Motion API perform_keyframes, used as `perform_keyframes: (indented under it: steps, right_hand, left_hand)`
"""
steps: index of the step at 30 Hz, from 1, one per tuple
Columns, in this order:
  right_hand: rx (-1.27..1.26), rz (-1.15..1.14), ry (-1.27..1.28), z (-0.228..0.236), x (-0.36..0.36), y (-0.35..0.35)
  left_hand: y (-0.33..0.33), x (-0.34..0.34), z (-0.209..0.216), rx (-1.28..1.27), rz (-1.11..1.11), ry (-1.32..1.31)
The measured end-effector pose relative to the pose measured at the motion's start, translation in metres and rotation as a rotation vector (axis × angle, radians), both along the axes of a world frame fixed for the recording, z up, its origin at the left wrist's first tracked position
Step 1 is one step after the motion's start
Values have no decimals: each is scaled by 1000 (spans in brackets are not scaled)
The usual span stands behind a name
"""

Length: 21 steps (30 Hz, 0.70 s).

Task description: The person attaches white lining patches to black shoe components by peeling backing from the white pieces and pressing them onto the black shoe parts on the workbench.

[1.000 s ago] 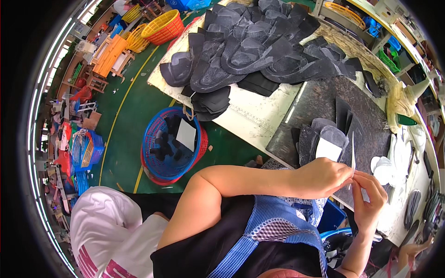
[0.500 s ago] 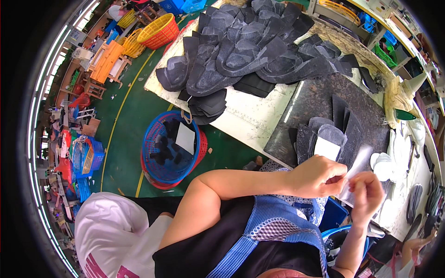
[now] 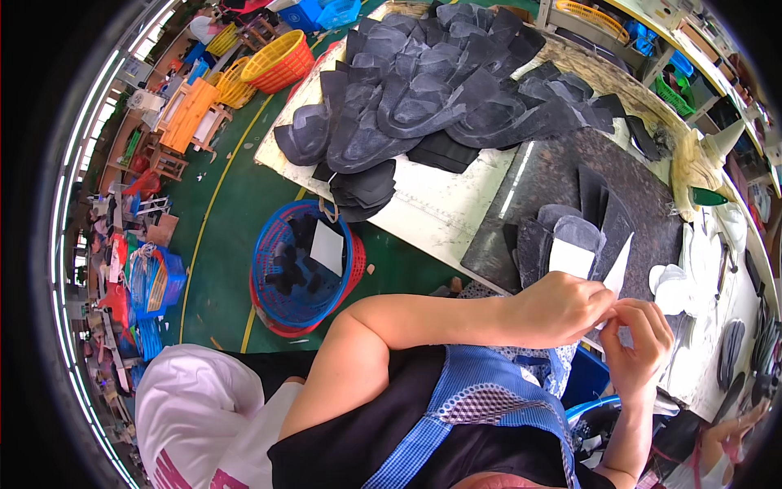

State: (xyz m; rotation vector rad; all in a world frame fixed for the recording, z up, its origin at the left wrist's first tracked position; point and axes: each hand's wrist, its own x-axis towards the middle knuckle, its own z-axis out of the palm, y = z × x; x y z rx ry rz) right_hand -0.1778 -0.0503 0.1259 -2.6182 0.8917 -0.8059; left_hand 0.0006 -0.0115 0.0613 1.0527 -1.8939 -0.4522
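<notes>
My left hand (image 3: 564,310) and my right hand (image 3: 640,336) meet at the near edge of the bench, fingertips pinched together. Between them a thin white sheet (image 3: 617,267) stands up in a pointed shape; its lower part is hidden by my fingers, and its material is unclear. Just beyond my left hand lies a small stack of dark grey curved fabric pieces (image 3: 617,228), with a white rectangular piece (image 3: 572,257) on top. These rest on a dark speckled slab (image 3: 547,183).
A large heap of dark grey cut pieces (image 3: 423,90) covers the far bench. A blue basket (image 3: 269,236) with black scraps stands on the green floor to the left. White rounded pieces (image 3: 669,287) lie at the right, near a cone of thread (image 3: 723,143).
My right hand has moved in against my left, and the white sheet between them has turned from a blurred sheet into an upright pointed shape.
</notes>
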Motion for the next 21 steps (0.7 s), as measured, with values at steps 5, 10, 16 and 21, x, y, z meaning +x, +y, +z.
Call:
perform_keyframes:
  steps: [5, 10, 16, 21]
  right_hand:
    - [-8, -31, -121, -2, 1, 6]
    - [431, -66, -261, -17, -5, -3]
    - [1028, -89, -708, -36, -10, -6]
    - [1073, -175, -655, -36, -23, -5]
  left_hand:
    - [0, 5, 23, 364, -179, 402]
    - [1, 16, 10, 339, -162, 391]
    - [-2, 24, -2, 540, -201, 411]
    - [-4, 22, 1, 463, -266, 275]
